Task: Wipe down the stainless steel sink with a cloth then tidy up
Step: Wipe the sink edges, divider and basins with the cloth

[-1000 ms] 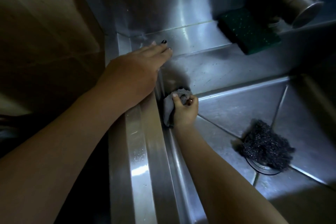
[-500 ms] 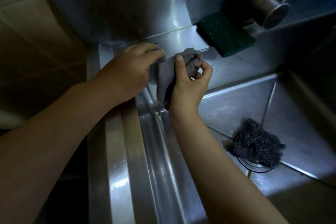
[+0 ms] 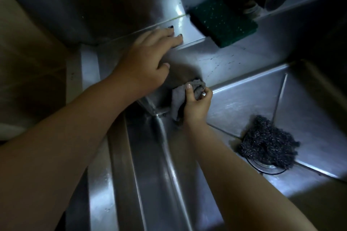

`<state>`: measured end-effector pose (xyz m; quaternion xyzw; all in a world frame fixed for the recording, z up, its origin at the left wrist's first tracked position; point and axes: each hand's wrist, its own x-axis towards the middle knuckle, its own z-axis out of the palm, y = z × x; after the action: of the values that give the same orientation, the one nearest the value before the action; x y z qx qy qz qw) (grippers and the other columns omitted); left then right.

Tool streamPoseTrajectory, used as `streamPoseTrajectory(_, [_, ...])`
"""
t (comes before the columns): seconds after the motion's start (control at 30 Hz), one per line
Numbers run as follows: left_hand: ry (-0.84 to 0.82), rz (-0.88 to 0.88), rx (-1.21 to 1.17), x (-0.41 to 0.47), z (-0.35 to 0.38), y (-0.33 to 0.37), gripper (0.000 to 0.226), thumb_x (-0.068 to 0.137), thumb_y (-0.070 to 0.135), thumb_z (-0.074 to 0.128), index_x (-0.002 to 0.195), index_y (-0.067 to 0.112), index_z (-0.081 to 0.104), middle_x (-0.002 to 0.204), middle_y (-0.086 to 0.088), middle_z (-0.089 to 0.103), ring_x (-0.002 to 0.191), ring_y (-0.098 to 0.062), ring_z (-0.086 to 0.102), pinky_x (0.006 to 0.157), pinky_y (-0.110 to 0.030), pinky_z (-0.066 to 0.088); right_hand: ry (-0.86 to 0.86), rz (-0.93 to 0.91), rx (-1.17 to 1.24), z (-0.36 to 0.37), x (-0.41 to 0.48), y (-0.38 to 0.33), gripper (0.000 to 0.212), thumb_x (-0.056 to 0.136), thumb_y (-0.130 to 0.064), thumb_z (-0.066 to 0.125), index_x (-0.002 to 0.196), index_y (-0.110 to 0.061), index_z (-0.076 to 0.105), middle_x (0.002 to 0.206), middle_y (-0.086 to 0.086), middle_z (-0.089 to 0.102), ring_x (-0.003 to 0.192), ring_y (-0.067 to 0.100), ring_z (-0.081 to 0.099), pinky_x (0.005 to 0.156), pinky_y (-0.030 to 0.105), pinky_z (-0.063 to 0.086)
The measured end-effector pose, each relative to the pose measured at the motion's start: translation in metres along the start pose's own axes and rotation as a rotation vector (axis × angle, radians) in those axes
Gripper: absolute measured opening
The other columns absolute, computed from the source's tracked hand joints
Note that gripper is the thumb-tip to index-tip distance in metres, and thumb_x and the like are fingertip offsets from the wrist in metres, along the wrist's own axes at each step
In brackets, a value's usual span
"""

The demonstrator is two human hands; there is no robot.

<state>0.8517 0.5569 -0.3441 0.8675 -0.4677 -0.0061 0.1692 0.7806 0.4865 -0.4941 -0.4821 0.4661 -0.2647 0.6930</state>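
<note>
Wiping's looking only partway done imo: the right hand [image 3: 196,108] is scrunching the cloth [image 3: 177,102] into the sink's [image 3: 244,97] back-left corner, the left hand [image 3: 148,62] is resting flat-fingered on the ledge [image 3: 189,29], and the green pad [image 3: 223,22] and steel wool [image 3: 266,146] are sitting there untidied.

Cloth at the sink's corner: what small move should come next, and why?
Probably slide the cloth rightward along the back wall. The right hand grips it bunched at the far-left corner of the sink, the left hand rests flat on the ledge, and the wall beside it is unobstructed.
</note>
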Motion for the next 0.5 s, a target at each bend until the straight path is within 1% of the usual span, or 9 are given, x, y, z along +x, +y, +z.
streamPoseTrajectory(0.07, [-0.019,0.012,0.038,-0.001,0.001,0.002,0.062,0.072,0.021,0.050,0.134,0.015,0.046,0.143,-0.009,0.040,0.134,-0.030,0.031,0.106,-0.026,0.019,-0.014,0.012,-0.032,-0.004,0.006,0.009,0.025,0.076,-0.035,0.070,0.084,-0.033,0.046,0.107,0.016,0.061,0.099,0.028,0.059,0.092,0.048,0.048])
streamPoseTrajectory(0.13, [-0.039,0.002,0.059,-0.002,0.001,0.004,0.064,0.072,0.026,0.049,0.136,0.018,0.043,0.145,-0.007,0.037,0.136,-0.028,0.027,0.108,-0.033,0.022,-0.019,0.032,-0.028,-0.008,0.008,0.006,0.027,0.079,-0.026,0.072,0.080,-0.031,0.045,0.101,0.014,0.062,0.095,0.028,0.060,0.090,0.048,0.049])
streamPoseTrajectory(0.2, [-0.047,-0.009,0.073,-0.002,0.000,0.004,0.065,0.073,0.030,0.048,0.137,0.021,0.041,0.147,-0.004,0.035,0.138,-0.026,0.024,0.109,-0.037,0.022,-0.013,0.058,0.015,-0.008,0.005,-0.006,0.026,0.081,-0.022,0.071,0.079,-0.029,0.046,0.100,0.011,0.061,0.096,0.027,0.060,0.091,0.048,0.049])
streamPoseTrajectory(0.27, [-0.043,-0.016,0.078,-0.002,0.000,0.004,0.065,0.074,0.032,0.047,0.138,0.023,0.040,0.148,-0.003,0.034,0.139,-0.025,0.022,0.110,-0.039,0.022,-0.032,0.047,0.078,-0.003,-0.002,-0.023,0.023,0.084,-0.022,0.067,0.082,-0.029,0.045,0.102,0.010,0.060,0.100,0.028,0.059,0.094,0.046,0.048])
streamPoseTrajectory(0.33, [-0.032,-0.015,0.069,-0.002,0.001,0.004,0.063,0.075,0.033,0.047,0.137,0.023,0.041,0.148,-0.002,0.034,0.140,-0.024,0.022,0.110,-0.039,0.021,-0.052,0.015,0.143,0.001,-0.012,-0.044,0.019,0.087,-0.021,0.063,0.086,-0.027,0.044,0.098,0.006,0.058,0.101,0.029,0.059,0.092,0.043,0.050])
streamPoseTrajectory(0.43, [-0.013,-0.023,0.065,-0.003,0.002,0.004,0.058,0.078,0.032,0.045,0.136,0.022,0.043,0.147,-0.003,0.036,0.139,-0.023,0.023,0.110,-0.037,0.021,-0.080,-0.037,0.213,-0.001,-0.024,-0.074,0.017,0.089,-0.020,0.060,0.098,-0.019,0.045,0.090,-0.003,0.057,0.089,0.018,0.060,0.086,0.038,0.051])
streamPoseTrajectory(0.5, [-0.002,-0.031,0.056,-0.003,0.003,0.005,0.056,0.080,0.029,0.043,0.136,0.022,0.043,0.147,-0.002,0.036,0.139,-0.022,0.023,0.110,-0.036,0.020,-0.078,-0.073,0.223,-0.003,-0.025,-0.083,0.019,0.089,-0.020,0.061,0.100,-0.019,0.046,0.090,-0.005,0.056,0.086,0.015,0.059,0.085,0.037,0.052])
